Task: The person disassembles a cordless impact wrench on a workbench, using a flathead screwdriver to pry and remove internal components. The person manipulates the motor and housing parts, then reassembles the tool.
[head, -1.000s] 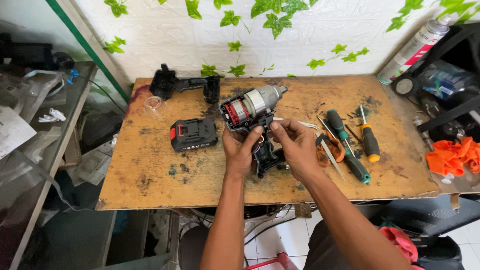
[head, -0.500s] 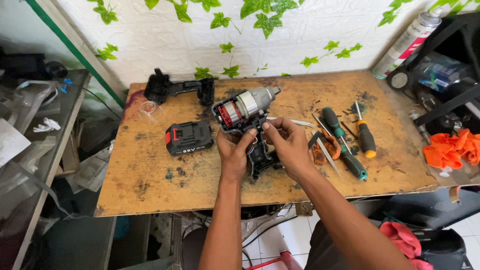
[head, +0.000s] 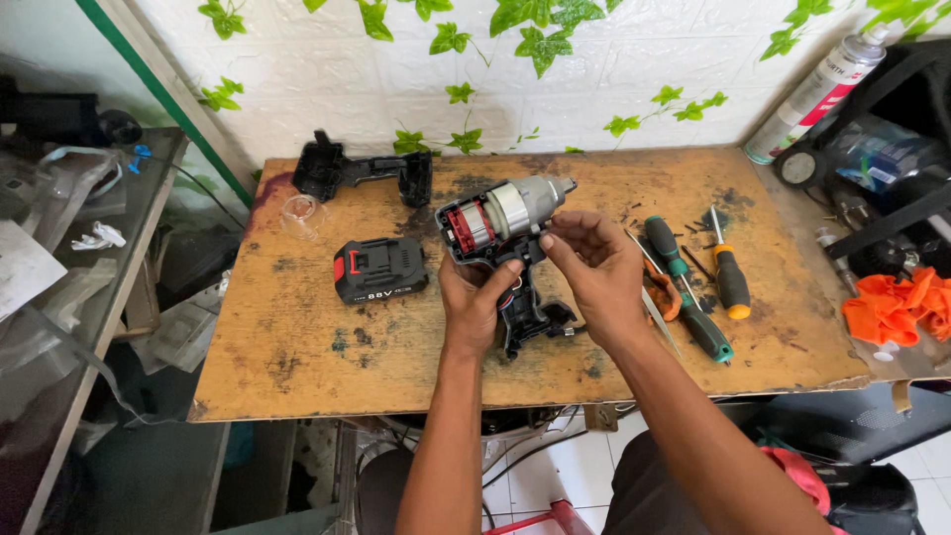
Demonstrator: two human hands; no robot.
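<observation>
left hand (head: 475, 302) and right hand (head: 594, 267), fingers closed around half-opened black plastic power drill with bare metal motor (head: 500, 233), mid scuffed wooden table (head: 297, 347); boxy black-red battery (head: 379, 269) just left of drill.

- Opened power drill (head: 500, 223), half its black shell off, red-and-copper motor and silver gearbox exposed, nose pointing right.
- It's raised off the wooden workbench (head: 297, 347), mid-bench, handle hanging down.

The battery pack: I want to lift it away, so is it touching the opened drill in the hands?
Apart. The head view shows bare tabletop between the battery pack and the opened drill, which the left hand and right hand hold.
</observation>
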